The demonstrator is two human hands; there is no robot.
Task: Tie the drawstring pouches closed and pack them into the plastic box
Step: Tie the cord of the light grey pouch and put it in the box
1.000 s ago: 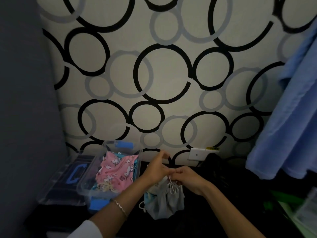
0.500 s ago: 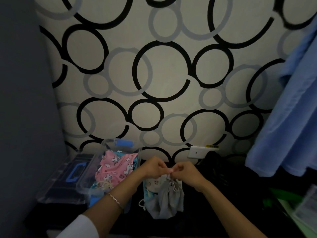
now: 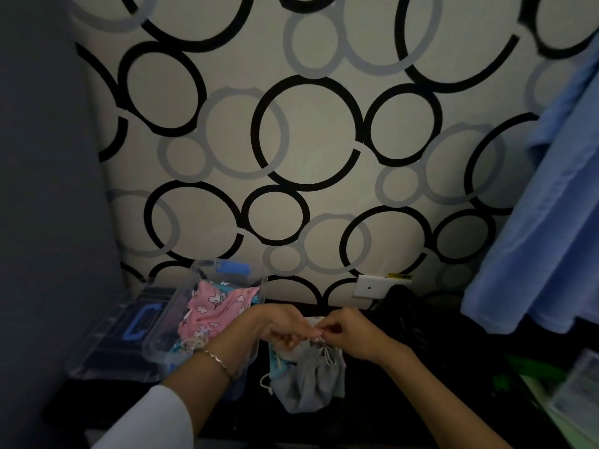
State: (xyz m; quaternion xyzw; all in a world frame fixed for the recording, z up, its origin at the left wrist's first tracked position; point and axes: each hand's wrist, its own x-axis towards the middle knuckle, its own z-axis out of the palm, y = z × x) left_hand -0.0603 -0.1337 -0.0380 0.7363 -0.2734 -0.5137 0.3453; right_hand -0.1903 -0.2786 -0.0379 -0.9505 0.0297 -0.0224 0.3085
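The largest thing in view is the back wall (image 3: 308,134), papered pale with overlapping black and grey rings. A plain dark grey wall (image 3: 48,189) meets it at the left, and a blue cloth (image 3: 544,238) hangs down the right side. Below runs a black tabletop (image 3: 405,422), dim enough that its edges are hard to make out; some green and pale items at its far right are too blurred to name. On the left part of the surface stands the clear plastic box (image 3: 162,335), open, with a pink printed pouch (image 3: 217,309) lying on top inside it. Just left of the box lies its clear lid (image 3: 107,351) with a blue handle. The grey pouch (image 3: 311,380) lies on the tabletop just right of the box, over a pale blue printed pouch (image 3: 278,361) that shows at its left edge. Above the grey pouch's gathered mouth the left hand (image 3: 282,328) and the right hand (image 3: 353,335) meet, fingers curled, each pinching the white drawstring (image 3: 329,354). The left arm has a white sleeve (image 3: 152,419) and a thin bracelet (image 3: 217,359). A small white socket plate (image 3: 369,286) sits low on the back wall.
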